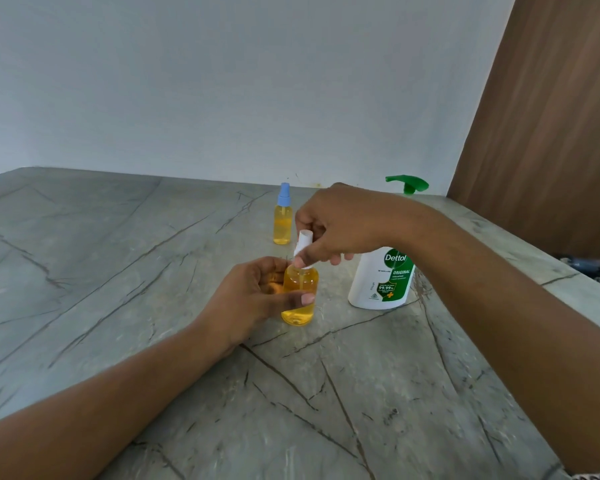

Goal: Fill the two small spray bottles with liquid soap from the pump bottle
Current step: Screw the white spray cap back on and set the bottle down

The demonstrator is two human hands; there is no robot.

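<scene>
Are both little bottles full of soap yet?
Nearly. The blue-topped bottle stands capped and full of yellow soap. The second bottle, held by the left hand, looks full too; the right hand pinches its white spray top at the neck. Left: probably just tightening that top.

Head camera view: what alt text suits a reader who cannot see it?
A person's left hand grips a small spray bottle of amber liquid on a grey stone counter while the right hand pinches its white spray top. Nearby stand a blue-topped amber bottle and a white Dettol pump bottle.
</scene>
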